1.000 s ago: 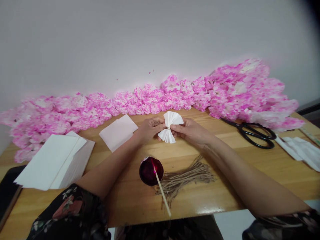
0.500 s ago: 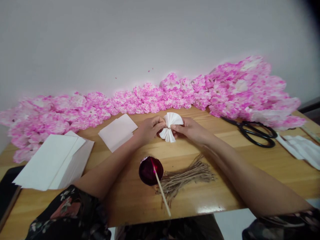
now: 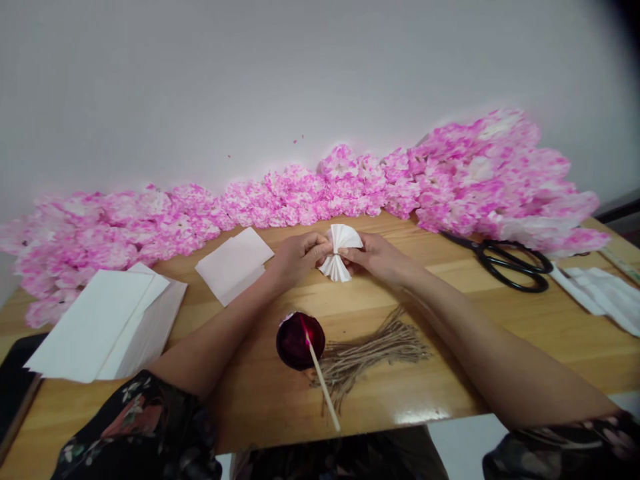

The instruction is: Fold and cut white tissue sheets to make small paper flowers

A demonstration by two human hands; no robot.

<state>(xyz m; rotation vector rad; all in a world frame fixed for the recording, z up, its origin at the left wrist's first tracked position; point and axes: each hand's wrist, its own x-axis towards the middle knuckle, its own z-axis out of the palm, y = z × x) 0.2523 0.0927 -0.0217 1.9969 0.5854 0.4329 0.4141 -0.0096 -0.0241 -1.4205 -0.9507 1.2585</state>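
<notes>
A pleated white paper fan (image 3: pixel 345 237), pinched in at its middle and spread above and below, is held over the table between both hands. My left hand (image 3: pixel 306 255) grips its left side at the waist, thumb and fingers pressed together. From the right, my right hand (image 3: pixel 373 256) pinches the same narrow middle with its thumb in front. The fingertips hide most of what binds the waist. Nearer to me stands a bowl of dark magenta liquid (image 3: pixel 295 350) with a light wooden stick (image 3: pixel 325 390) leaning in it. Beside it lies a bundle of thin brown twisted ties (image 3: pixel 375 350).
Pink-and-white paper flowers (image 3: pixel 300 193) line the wall. White paper stacks (image 3: pixel 100 320) and smaller sheets (image 3: pixel 233 263) lie left, near a dark object (image 3: pixel 17 373). Black scissors (image 3: pixel 515 263) and folded white paper (image 3: pixel 607 297) lie right.
My right thumb has shifted slightly left across the waist of the white paper fan. Both hands keep their hold, and the whole view has moved a little.
</notes>
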